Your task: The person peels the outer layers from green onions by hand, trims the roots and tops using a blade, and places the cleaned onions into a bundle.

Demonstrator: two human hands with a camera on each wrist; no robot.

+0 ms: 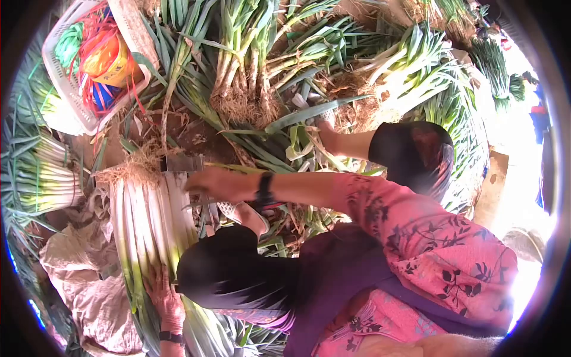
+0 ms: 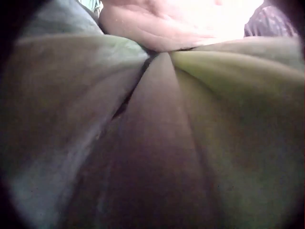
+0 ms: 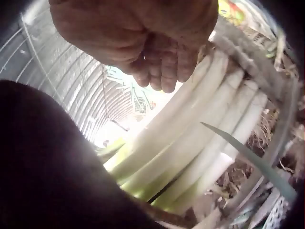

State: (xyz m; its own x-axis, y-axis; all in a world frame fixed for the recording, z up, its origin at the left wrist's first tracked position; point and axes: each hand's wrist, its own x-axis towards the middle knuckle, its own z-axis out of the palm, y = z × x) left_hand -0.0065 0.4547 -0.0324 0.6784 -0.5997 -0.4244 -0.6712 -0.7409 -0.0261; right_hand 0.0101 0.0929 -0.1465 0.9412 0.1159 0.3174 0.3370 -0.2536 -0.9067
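Note:
A thick bundle of leeks (image 1: 148, 220) lies in front of the person, white stalks and bushy roots (image 1: 134, 169) at the far end. Near its green part, my left hand (image 1: 163, 297) rests on top with fingers stretched along the stalks. In the left wrist view that hand (image 2: 171, 26) lies against the leeks (image 2: 157, 129), its fingers mostly hidden. My right hand (image 1: 220, 184) is at the bundle's right side, close to the root end. Its fingers are slightly bent beside the white stalks (image 3: 190, 124), and nothing shows in its palm (image 3: 138, 38). A flat metal piece (image 1: 183, 162) stands by the roots.
A white plastic crate (image 1: 68, 101) with coloured ribbons stands at the far left. Tied leeks (image 1: 47, 172) lie left of the bundle, above a crumpled sack (image 1: 89, 279). Loose leeks with roots (image 1: 238, 65) fill the far side. The person's dark-clad knee (image 1: 220, 262) adjoins the bundle.

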